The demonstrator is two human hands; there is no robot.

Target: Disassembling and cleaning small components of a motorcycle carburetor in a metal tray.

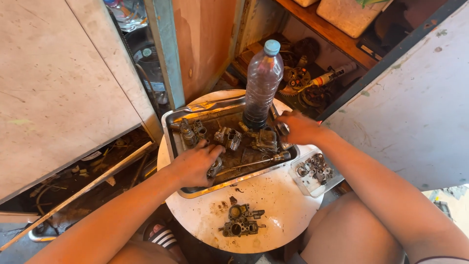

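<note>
Sorting parts in the metal tray (pixel 172 128): my left hand (pixel 195 164) grips a small metal part (pixel 214 168); my right hand (pixel 299 128) closes on a carburetor body (pixel 265 141), which likely needs lifting clear.

Bare arms and legs, poss. striped black-white sandal (pixel 163 238), dark sleeve hem w/ pale edge.

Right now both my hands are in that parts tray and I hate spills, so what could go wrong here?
The tall plastic bottle stands in the metal tray right beside your right hand; a nudge could tip it. The tray overhangs the round table, so your left hand pressing down might tilt it. The small clear container of parts sits at the table's edge and could slide off.
</note>
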